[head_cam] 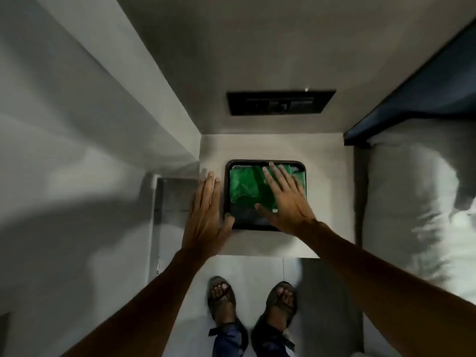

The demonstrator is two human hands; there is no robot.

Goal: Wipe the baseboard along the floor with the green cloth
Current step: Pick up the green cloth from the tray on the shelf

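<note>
A green cloth (246, 185) lies crumpled in a dark square tray (227, 181) on a small pale table (332, 197). Spread flat over the right part of the cloth, my right hand (286, 198) has its fingers apart and grips nothing. My left hand (206, 215) rests open along the tray's left edge, thumb touching the tray's lower left corner. No baseboard is clearly visible; the strip where the left wall meets the floor (155, 228) is dim.
A bed with white bedding (412, 202) and a dark headboard (412, 99) stands at the right. A white wall (77, 124) runs along the left. A black panel (280, 103) sits on the far wall. My sandalled feet (252, 302) stand on the pale floor below.
</note>
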